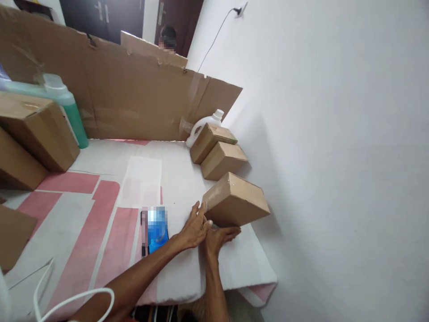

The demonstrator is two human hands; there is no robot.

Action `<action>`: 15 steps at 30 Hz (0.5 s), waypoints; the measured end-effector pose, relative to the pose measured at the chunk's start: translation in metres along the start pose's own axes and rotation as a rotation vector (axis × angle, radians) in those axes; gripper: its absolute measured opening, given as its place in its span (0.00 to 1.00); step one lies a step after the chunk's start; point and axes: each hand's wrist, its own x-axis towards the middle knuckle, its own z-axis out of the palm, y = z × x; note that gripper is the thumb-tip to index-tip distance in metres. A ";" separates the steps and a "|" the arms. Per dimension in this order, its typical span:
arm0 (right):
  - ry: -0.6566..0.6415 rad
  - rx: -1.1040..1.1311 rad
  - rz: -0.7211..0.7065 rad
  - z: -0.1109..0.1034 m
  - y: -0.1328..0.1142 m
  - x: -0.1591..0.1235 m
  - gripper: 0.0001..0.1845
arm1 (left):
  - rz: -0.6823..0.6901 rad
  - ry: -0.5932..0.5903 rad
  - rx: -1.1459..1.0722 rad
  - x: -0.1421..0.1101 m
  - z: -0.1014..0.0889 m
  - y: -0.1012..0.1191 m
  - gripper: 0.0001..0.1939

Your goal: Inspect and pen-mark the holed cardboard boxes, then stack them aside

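Observation:
A brown cardboard box (217, 210) stands near the right end of the cloth-covered table, beside the wall. My left hand (193, 229) is at the box's near left corner, its fingers stretched out against the left side. Right beside it, my right hand (217, 239) lies low along the box's front bottom edge with its fingers extended. The two hands meet near the thumbs, and neither is wrapped round the box. To their left, a phone-like device with a blue screen (158, 241) lies on the cloth, partly blurred out.
Two smaller boxes (211, 150) (223, 162) and a white jug (217, 115) stand behind. Larger boxes (55, 138) and a green liquid bottle (76, 118) are at left. A cardboard panel (134, 98) borders the back; a person's head (168, 38) shows beyond. A white cable (78, 295) loops at lower left.

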 end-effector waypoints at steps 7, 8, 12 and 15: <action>-0.055 -0.003 0.037 0.035 -0.033 0.047 0.74 | 0.073 0.112 -0.029 -0.056 -0.036 0.025 0.37; -0.054 -0.001 0.025 0.038 -0.037 0.057 0.72 | 0.056 0.117 -0.034 -0.066 -0.040 0.029 0.36; -0.059 0.029 0.007 0.050 -0.052 0.090 0.67 | 0.008 0.160 -0.063 -0.096 -0.050 0.034 0.33; -0.064 0.050 0.015 0.054 -0.065 0.103 0.69 | 0.010 0.147 -0.088 -0.104 -0.053 0.031 0.32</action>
